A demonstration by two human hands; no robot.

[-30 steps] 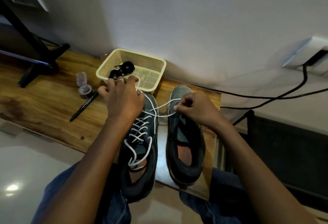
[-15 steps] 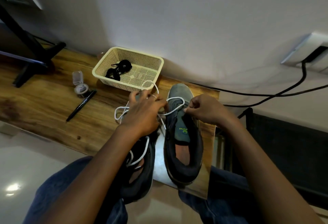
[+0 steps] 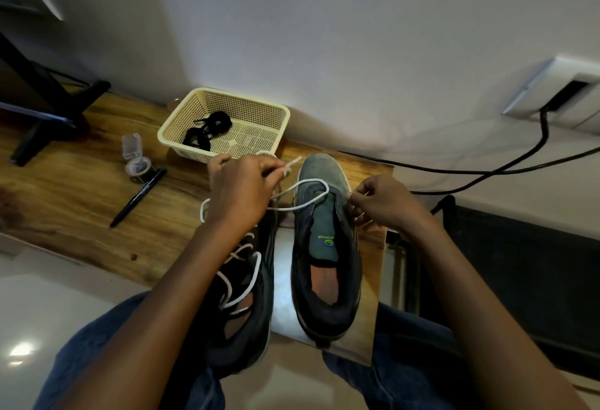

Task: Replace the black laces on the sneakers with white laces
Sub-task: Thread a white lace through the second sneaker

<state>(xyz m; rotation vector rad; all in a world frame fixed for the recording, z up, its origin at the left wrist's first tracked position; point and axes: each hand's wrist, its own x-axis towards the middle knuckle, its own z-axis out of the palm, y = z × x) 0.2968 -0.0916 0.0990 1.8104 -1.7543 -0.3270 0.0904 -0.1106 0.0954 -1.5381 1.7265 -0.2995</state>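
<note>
Two dark grey sneakers stand side by side on the wooden table [image 3: 65, 202]. The left sneaker [image 3: 246, 305] carries a white lace in its eyelets, partly hidden by my left forearm. The right sneaker [image 3: 324, 247] has an open tongue and a loose white lace [image 3: 308, 195] looped across its toe end. My left hand [image 3: 240, 192] pinches one end of that lace near its tip. My right hand [image 3: 380, 202] pinches the other end at the sneaker's right edge. The black laces [image 3: 207, 132] lie bundled in the cream basket [image 3: 276, 114].
A black pen [image 3: 138, 197] and a small clear lidded container [image 3: 134, 158] lie left of the basket. A black stand [image 3: 48, 111] sits at the far left. Black cables [image 3: 487, 172] run along the wall to a socket [image 3: 558, 95]. The table ends just right of the sneakers.
My left hand has come from the left sneaker's toe over to the gap between the shoes, lifting the lace tip. The white lace loop now lies across the right sneaker's toe.
</note>
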